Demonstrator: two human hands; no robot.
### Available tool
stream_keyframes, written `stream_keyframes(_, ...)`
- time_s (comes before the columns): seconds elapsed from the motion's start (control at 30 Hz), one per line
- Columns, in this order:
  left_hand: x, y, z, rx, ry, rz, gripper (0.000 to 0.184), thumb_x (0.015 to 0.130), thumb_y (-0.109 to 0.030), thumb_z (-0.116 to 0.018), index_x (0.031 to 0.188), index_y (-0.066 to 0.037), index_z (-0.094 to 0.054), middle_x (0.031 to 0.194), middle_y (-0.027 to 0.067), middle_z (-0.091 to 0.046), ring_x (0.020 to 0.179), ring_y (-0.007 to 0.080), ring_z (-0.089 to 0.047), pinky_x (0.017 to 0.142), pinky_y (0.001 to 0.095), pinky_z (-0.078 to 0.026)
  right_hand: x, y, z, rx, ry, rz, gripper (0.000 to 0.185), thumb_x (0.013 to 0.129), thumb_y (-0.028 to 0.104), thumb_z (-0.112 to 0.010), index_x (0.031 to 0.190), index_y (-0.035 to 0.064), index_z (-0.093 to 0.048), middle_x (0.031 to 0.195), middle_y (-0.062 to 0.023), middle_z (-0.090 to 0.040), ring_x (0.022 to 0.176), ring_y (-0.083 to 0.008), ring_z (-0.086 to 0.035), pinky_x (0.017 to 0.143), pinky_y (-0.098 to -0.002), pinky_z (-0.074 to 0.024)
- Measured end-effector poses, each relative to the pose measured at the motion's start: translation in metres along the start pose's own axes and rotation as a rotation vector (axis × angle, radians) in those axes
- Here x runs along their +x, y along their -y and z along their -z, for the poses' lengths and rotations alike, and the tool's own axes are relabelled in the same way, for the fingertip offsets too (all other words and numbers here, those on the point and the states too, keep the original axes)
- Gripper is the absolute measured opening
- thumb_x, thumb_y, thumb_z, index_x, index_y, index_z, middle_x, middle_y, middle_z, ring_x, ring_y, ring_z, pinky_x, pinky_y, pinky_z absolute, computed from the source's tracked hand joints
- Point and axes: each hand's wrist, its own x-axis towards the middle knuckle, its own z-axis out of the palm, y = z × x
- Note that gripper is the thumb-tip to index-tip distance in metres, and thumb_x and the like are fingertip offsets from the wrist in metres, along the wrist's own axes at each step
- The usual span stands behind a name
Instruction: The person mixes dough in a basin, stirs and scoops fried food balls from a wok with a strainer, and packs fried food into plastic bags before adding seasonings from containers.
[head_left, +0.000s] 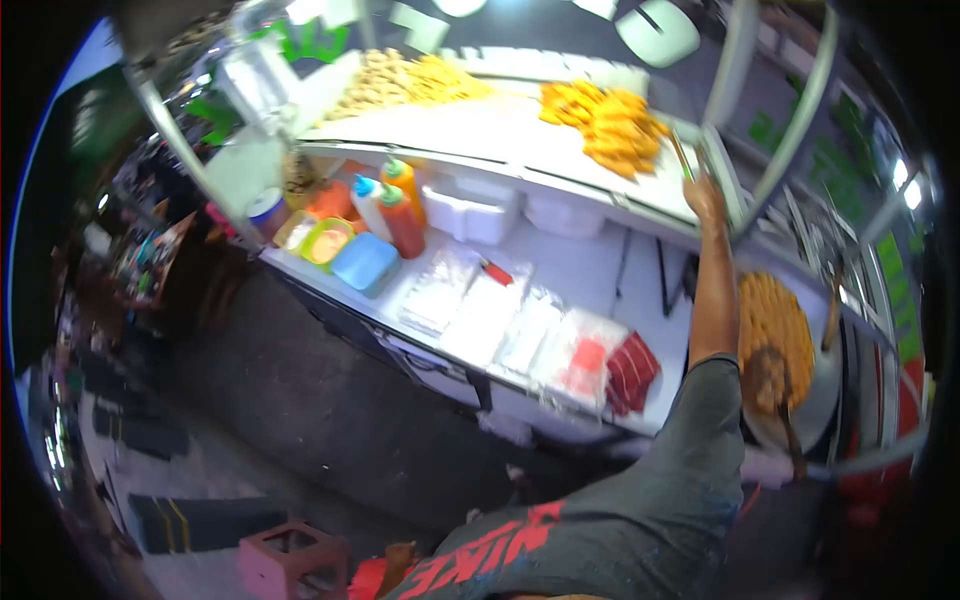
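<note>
While one hand holds tongs — three bottles stand.

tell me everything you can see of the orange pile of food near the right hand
The pile of food is a loose heap of many elongated, golden-orange pieces with uneven, fried-looking surfaces. They overlap and point in different directions. It lies on the brightly lit white shelf, toward the right end. The slim, tongs-like tool in the right hand is close to its right edge; whether they touch is unclear. Glare and blur hide finer detail.
</note>
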Motion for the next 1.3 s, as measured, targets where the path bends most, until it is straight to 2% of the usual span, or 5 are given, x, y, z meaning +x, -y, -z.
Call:
stream_keyframes(0.23,0.055,0.011,-0.027,0.501,0.035,-0.248,0.039,0.085,-0.041,-0.066,0.077,-0.003,-0.072,0.063,0.0074,-0.066,0.061,0.0119,-0.062,0.058,0.0332,-0.049,-0.35,-0.084,0.041,0.666,0.128,0.196,0.047,0.092,0.024,-0.055,0.132,0.0007,-0.047,0.105,-0.0215,-0.062,0.1,-0.0269,-0.061,0.087,-0.0344,-0.0452)
stream_keyframes(0.7,0.052,-0.113,-0.026,-0.007,0.008,0.012,0.023,0.092,-0.026,-0.059,0.087,-0.004,-0.06,0.072,0.0086,-0.065,0.049,0.0133,-0.058,0.038,0.0267,-0.044,-0.195,-0.024,-0.159,0.127,-0.105,0.095,0.055,0.082,0.029,-0.066,0.114,-0.0116,-0.048,0.099,-0.0389,-0.055,0.081,-0.0458,-0.064,0.069,-0.0461,-0.0548)
stream_keyframes(0.93,0.015,-0.019,-0.026,0.449,0.095,-0.406,0.026,0.094,-0.026,-0.053,0.085,-0.003,-0.063,0.07,0.0119,-0.065,0.05,0.0199,-0.06,0.041,0.0335,-0.046,-0.196,-0.016,-0.143,-0.098,-0.05,0.132,0.044,0.081,0.034,-0.065,0.108,-0.0001,-0.059,0.092,-0.0201,-0.065,0.084,-0.0367,-0.066,0.071,-0.0456,-0.0534)
stream_keyframes(1.03,0.025,0.04,-0.033,1.159,0.116,-0.83,0.035,0.098,-0.027,-0.045,0.08,-0.004,-0.065,0.067,0.0159,-0.065,0.05,0.0275,-0.062,0.046,0.0412,-0.049,-0.233,0.001,-0.115,0.102,-0.217,0.3,0.033,0.081,0.027,-0.064,0.105,0.0036,-0.063,0.09,-0.0155,-0.066,0.08,-0.034,-0.065,0.071,-0.0448,-0.0513)
stream_keyframes(1.3,0.057,-0.048,-0.041,0.648,0.222,-0.715,0.045,0.099,-0.029,-0.039,0.074,-0.003,-0.065,0.058,0.0159,-0.063,0.048,0.0271,-0.063,0.048,0.0421,-0.05,-0.494,0.008,-0.107,0.923,0.134,0.87,0.007,0.081,0.008,-0.064,0.08,0.0013,-0.066,0.084,-0.0129,-0.068,0.081,-0.0263,-0.066,0.076,-0.0349,-0.0519)
